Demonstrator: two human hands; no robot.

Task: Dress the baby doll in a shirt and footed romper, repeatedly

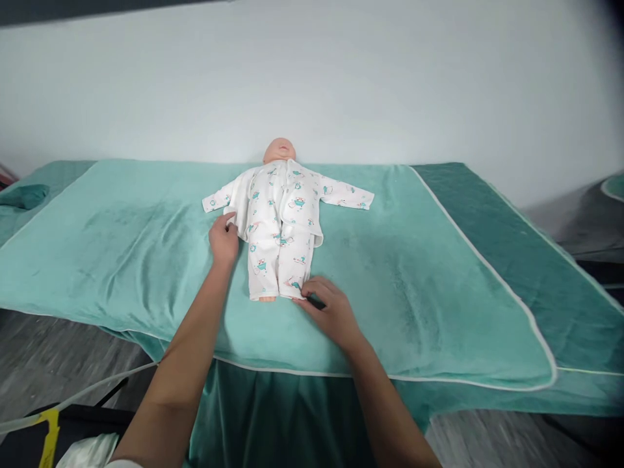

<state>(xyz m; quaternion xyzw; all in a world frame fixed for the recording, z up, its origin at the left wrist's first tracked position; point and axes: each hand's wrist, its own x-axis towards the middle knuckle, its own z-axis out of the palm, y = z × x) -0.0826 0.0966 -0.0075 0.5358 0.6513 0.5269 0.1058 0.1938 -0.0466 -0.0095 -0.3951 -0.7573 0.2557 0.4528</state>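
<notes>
A baby doll (279, 149) lies on its back on a green blanket, head toward the wall and both arms spread. It wears a white printed jacket (266, 188) and matching trousers (263, 263). With thumb and forefinger, my left hand (224, 240) pinches the lower side edge of the jacket, which is pulled out to the left. At the trouser cuff on the right, my right hand (330, 309) closes its fingers on the fabric. The doll's feet barely show below the cuffs, and its hands are hidden in the sleeves.
The light green blanket (390, 279) with white piping covers most of the bed. A darker green cover (487, 221) shows at the right and hangs down in front. Behind rises a pale wall (312, 78). At lower left are a pale tube (102, 387) and yellow tape (49, 439).
</notes>
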